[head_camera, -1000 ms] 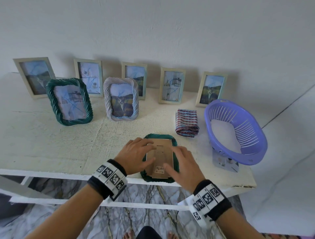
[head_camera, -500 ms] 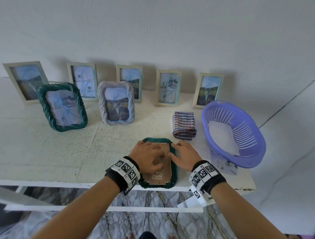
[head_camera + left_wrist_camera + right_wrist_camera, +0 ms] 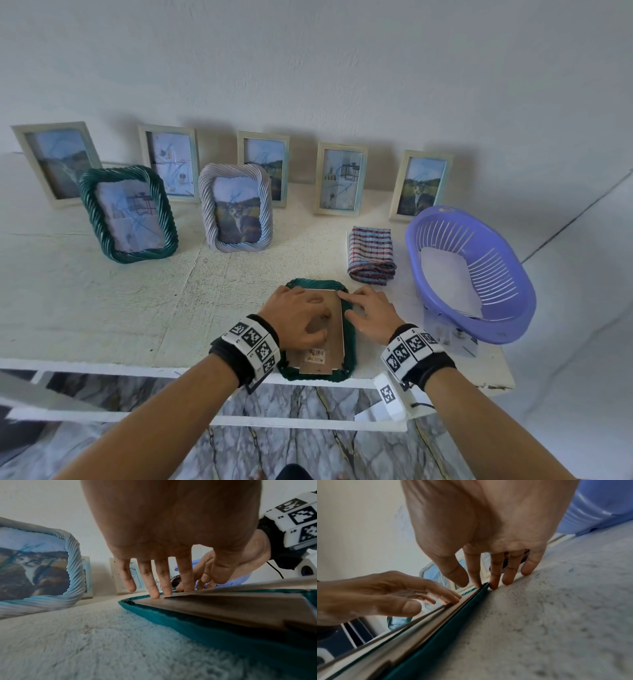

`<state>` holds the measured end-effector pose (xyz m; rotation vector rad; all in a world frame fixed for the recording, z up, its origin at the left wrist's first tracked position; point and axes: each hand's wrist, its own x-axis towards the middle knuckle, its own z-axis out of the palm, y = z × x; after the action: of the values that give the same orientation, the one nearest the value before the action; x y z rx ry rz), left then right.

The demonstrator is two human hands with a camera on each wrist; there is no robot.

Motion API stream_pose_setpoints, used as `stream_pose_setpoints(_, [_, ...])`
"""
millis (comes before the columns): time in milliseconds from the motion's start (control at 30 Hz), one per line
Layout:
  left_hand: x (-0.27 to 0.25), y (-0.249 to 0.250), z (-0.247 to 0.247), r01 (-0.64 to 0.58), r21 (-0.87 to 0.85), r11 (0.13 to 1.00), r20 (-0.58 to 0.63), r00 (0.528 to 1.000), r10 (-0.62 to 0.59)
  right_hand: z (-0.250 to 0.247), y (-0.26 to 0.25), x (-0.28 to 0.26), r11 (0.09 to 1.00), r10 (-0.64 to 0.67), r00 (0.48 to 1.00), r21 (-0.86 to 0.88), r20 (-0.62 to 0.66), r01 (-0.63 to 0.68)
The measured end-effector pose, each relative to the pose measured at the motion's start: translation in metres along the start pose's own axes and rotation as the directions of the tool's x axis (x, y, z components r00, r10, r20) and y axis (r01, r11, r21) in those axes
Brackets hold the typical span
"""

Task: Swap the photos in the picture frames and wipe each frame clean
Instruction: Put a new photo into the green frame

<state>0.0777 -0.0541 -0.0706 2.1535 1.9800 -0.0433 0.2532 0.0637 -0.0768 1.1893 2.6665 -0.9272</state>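
White tabletop: both flat-fingered hands, left hand and right hand, press the green frame's backing board beneath them; prying it free probably comes next.

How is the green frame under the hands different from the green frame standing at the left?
The green frame under the hands lies face down, brown backing up, at the table's front edge. The standing green frame is upright, leaning back, and shows its photo. Both have a twisted, rope-like green border.

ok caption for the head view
Both hands, left hand and right hand, press on the face-down green frame's backing board.
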Motion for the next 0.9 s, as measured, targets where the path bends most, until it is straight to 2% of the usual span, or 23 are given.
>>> stream_pose_setpoints(133, [-0.003,-0.006,-0.002,-0.030,-0.089,0.996,-0.017,0.999,0.029,-0.002,-0.002,-0.012,0.999,-0.027,0.999,0.044,-0.019,0.028])
stream_pose_setpoints(200, [-0.006,-0.012,-0.006,-0.026,-0.217,0.976,-0.022,1.000,0.021,-0.003,-0.006,-0.022,0.998,-0.059,0.998,-0.030,-0.018,0.058])
stream_pose_setpoints(300, [-0.012,-0.020,-0.006,0.078,-0.417,0.905,-0.059,0.992,-0.112,0.000,-0.016,-0.036,0.964,-0.095,0.995,-0.245,0.029,0.100])
stream_pose_setpoints(400, [-0.017,-0.029,0.001,0.226,-0.373,0.900,-0.144,0.944,-0.297,0.006,-0.020,-0.041,0.924,-0.100,0.994,-0.366,0.051,0.112])
stream_pose_setpoints(500, [-0.018,-0.036,0.008,0.340,-0.329,0.881,-0.057,0.924,-0.378,0.009,-0.019,-0.040,0.909,-0.087,0.994,-0.403,0.061,0.105])
stream_pose_setpoints(733, [-0.022,-0.042,0.003,0.338,-0.487,0.805,0.039,0.929,-0.367,0.012,-0.020,-0.041,0.903,-0.083,0.995,-0.418,0.055,0.098])
stream_pose_setpoints(900, [-0.023,-0.047,0.001,0.372,-0.634,0.678,0.102,0.909,-0.404,0.012,-0.021,-0.041,0.908,-0.088,0.995,-0.408,0.047,0.100])
